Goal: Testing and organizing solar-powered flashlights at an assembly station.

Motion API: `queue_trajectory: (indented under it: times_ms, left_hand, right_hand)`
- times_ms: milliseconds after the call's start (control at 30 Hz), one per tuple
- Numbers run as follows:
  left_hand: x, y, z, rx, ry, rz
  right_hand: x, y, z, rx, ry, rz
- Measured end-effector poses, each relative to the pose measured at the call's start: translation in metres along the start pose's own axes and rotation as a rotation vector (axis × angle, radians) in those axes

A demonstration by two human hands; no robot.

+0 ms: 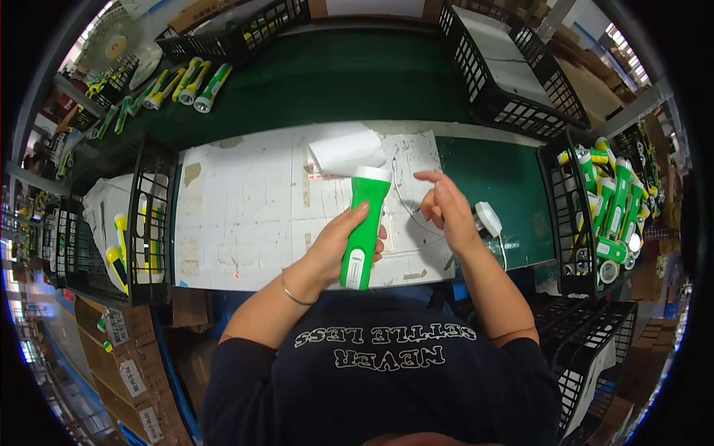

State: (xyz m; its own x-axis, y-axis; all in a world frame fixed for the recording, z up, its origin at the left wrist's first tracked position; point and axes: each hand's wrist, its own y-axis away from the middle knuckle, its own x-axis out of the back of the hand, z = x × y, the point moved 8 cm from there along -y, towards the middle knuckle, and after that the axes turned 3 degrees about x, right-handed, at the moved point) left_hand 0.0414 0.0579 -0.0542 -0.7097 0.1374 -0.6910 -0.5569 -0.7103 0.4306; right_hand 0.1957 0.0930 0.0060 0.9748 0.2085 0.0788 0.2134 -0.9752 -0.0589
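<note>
My left hand (338, 241) is wrapped round a green flashlight (364, 227) with a white head ring, held upright over the white work board (253, 223). A light switch plate shows on its lower body. To the right, my right hand (445, 207) is raised with the index finger stretched out and the other fingers curled; nothing shows in it. Beside my right wrist lies a round white piece (487, 219) with a white cord. Beyond the flashlight rests a curled roll of white paper or film (348, 151) on the board.
Black crates stand on both sides: the right crate (567, 223) is heaped with green and yellow flashlights (617, 201), the left crate (137, 238) holds a few yellow ones. More flashlights (193, 82) lie on the green table (335, 74). Another black crate (513, 104) sits far right.
</note>
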Motion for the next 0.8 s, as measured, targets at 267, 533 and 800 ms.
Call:
queue_trajectory:
  times_ms: [267,533,800]
  left_hand:
    - [0.001,-0.005,-0.001,0.088,0.031,0.105]
    - [-0.001,-0.008,0.002,0.065,0.063,0.077]
    - [-0.003,-0.011,0.004,-0.046,0.086,0.067]
  right_hand:
    - [-0.001,0.008,0.013,-0.096,-0.093,-0.003]
    - [0.0,0.008,0.016,-0.102,-0.09,-0.014]
    - [-0.024,0.013,0.034,-0.227,-0.023,-0.162]
